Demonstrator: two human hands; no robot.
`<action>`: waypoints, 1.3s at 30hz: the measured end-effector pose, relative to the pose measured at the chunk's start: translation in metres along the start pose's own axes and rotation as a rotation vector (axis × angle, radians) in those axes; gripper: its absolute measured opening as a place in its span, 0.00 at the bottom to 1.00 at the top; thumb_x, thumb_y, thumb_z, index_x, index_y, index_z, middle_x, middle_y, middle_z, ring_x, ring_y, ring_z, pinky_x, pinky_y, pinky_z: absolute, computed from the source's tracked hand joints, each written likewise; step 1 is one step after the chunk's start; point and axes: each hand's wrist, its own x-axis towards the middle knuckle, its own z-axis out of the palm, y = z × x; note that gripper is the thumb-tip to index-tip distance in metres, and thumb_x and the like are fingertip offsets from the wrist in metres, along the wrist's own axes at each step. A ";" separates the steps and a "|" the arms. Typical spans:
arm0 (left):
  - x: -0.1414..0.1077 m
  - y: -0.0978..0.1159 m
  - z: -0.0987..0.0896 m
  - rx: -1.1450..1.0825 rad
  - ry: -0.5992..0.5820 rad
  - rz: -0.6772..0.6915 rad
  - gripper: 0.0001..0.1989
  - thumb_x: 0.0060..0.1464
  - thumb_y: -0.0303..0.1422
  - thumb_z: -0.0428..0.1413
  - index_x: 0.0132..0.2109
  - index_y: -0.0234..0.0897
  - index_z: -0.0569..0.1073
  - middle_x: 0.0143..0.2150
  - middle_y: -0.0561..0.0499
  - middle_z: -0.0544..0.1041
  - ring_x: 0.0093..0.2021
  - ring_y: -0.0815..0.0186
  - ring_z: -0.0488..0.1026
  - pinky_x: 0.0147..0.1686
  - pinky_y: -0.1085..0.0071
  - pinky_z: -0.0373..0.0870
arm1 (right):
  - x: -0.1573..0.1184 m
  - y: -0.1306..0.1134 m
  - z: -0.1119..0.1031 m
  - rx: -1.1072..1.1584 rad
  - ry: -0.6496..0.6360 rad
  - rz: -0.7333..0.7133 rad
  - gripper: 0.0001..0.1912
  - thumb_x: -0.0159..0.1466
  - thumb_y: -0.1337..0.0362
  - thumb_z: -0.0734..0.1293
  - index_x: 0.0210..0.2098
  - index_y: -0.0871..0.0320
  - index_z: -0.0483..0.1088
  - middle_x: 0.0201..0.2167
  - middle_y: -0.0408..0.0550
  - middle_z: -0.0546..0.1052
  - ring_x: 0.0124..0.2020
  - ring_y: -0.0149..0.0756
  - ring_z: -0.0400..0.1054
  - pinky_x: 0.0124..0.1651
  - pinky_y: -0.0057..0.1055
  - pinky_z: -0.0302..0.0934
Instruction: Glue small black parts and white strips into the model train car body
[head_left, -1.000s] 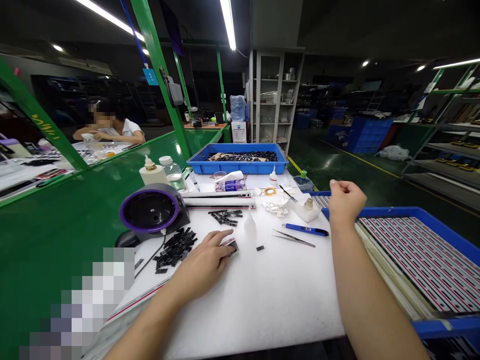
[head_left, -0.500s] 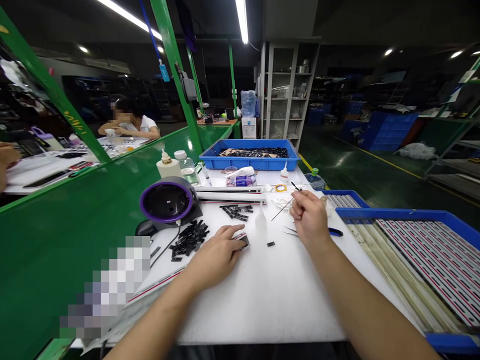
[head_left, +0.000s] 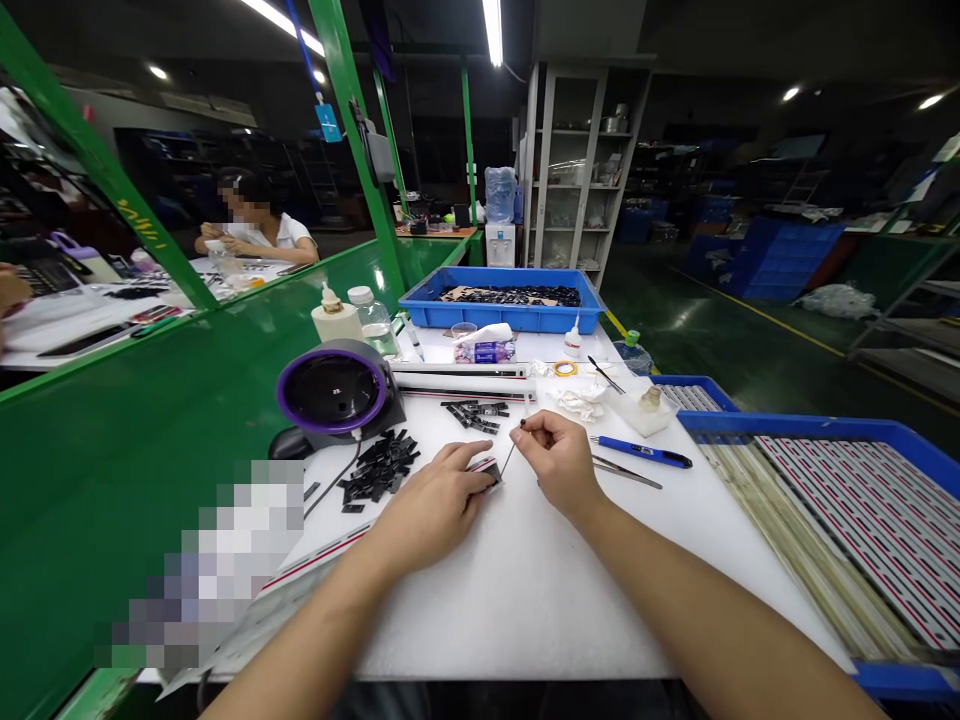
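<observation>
White bench mat (head_left: 525, 590) with black clips (head_left: 379, 467), blue knife (head_left: 641, 453), tweezers (head_left: 626, 473) (all loose).

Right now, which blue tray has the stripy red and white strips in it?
The big blue tray at the person's right, by the table's edge. The other blue tray, at the far end, holds small black pieces instead.
</observation>
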 end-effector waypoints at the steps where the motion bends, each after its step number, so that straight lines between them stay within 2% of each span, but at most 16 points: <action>1: 0.000 0.000 0.000 -0.001 -0.001 -0.002 0.16 0.61 0.31 0.46 0.48 0.45 0.77 0.64 0.50 0.65 0.63 0.56 0.60 0.58 0.55 0.66 | 0.000 0.001 0.001 -0.006 -0.006 0.000 0.10 0.56 0.60 0.68 0.22 0.57 0.65 0.16 0.34 0.54 0.20 0.27 0.49 0.25 0.28 0.48; 11: -0.001 -0.001 0.001 -0.017 0.007 -0.008 0.16 0.60 0.31 0.47 0.48 0.45 0.77 0.64 0.51 0.65 0.62 0.56 0.61 0.57 0.57 0.66 | -0.002 0.003 0.004 -0.067 -0.037 -0.010 0.10 0.56 0.60 0.68 0.23 0.56 0.65 0.17 0.34 0.54 0.20 0.27 0.49 0.25 0.28 0.49; 18: -0.001 -0.001 0.001 0.042 -0.040 -0.011 0.17 0.61 0.30 0.45 0.50 0.46 0.75 0.65 0.50 0.63 0.64 0.57 0.59 0.58 0.56 0.65 | -0.001 0.000 0.003 -0.104 -0.027 -0.062 0.08 0.56 0.62 0.68 0.23 0.56 0.66 0.16 0.34 0.55 0.20 0.27 0.50 0.26 0.28 0.50; 26: 0.001 -0.003 0.001 0.017 -0.025 -0.023 0.17 0.60 0.33 0.46 0.50 0.48 0.76 0.65 0.52 0.64 0.63 0.55 0.61 0.57 0.56 0.67 | -0.002 -0.001 0.006 -0.138 -0.032 -0.129 0.08 0.56 0.63 0.67 0.23 0.56 0.66 0.17 0.35 0.56 0.20 0.28 0.52 0.26 0.28 0.51; 29: 0.002 -0.003 -0.001 0.005 -0.029 -0.037 0.17 0.60 0.34 0.46 0.50 0.48 0.76 0.65 0.52 0.63 0.63 0.54 0.61 0.57 0.56 0.67 | 0.002 -0.007 -0.001 -0.129 -0.007 -0.175 0.09 0.57 0.62 0.67 0.23 0.56 0.66 0.17 0.35 0.56 0.20 0.28 0.52 0.26 0.28 0.51; 31: 0.003 -0.003 -0.003 -0.007 -0.048 -0.045 0.17 0.60 0.35 0.46 0.49 0.48 0.76 0.66 0.52 0.62 0.63 0.54 0.61 0.57 0.56 0.66 | 0.011 -0.013 -0.019 -0.145 0.104 -0.228 0.09 0.58 0.61 0.66 0.24 0.57 0.66 0.17 0.35 0.56 0.19 0.28 0.52 0.25 0.27 0.51; 32: 0.003 -0.003 -0.004 -0.015 -0.065 -0.051 0.17 0.61 0.35 0.46 0.49 0.48 0.76 0.66 0.52 0.62 0.63 0.54 0.61 0.58 0.56 0.66 | 0.017 -0.016 -0.032 -0.175 0.204 -0.266 0.09 0.59 0.61 0.66 0.24 0.57 0.66 0.17 0.35 0.56 0.19 0.28 0.51 0.25 0.27 0.50; 36: 0.006 -0.004 -0.009 -0.042 -0.132 -0.082 0.17 0.61 0.37 0.45 0.50 0.48 0.76 0.67 0.53 0.60 0.64 0.53 0.61 0.58 0.55 0.65 | 0.043 -0.021 -0.100 -0.456 0.747 -0.419 0.10 0.58 0.61 0.66 0.23 0.57 0.65 0.19 0.36 0.57 0.21 0.29 0.53 0.27 0.28 0.51; 37: 0.007 -0.004 -0.010 -0.050 -0.143 -0.087 0.17 0.61 0.38 0.45 0.50 0.48 0.76 0.67 0.52 0.59 0.64 0.53 0.61 0.59 0.56 0.65 | 0.048 -0.019 -0.116 -0.530 0.822 -0.431 0.10 0.57 0.62 0.66 0.22 0.57 0.65 0.18 0.36 0.57 0.22 0.29 0.54 0.28 0.29 0.52; 39: 0.008 -0.004 -0.012 -0.066 -0.157 -0.095 0.17 0.61 0.39 0.45 0.50 0.48 0.76 0.68 0.52 0.59 0.63 0.52 0.62 0.59 0.56 0.65 | 0.056 -0.013 -0.141 -0.640 0.882 -0.414 0.10 0.57 0.63 0.66 0.21 0.57 0.65 0.18 0.36 0.56 0.22 0.30 0.55 0.30 0.29 0.53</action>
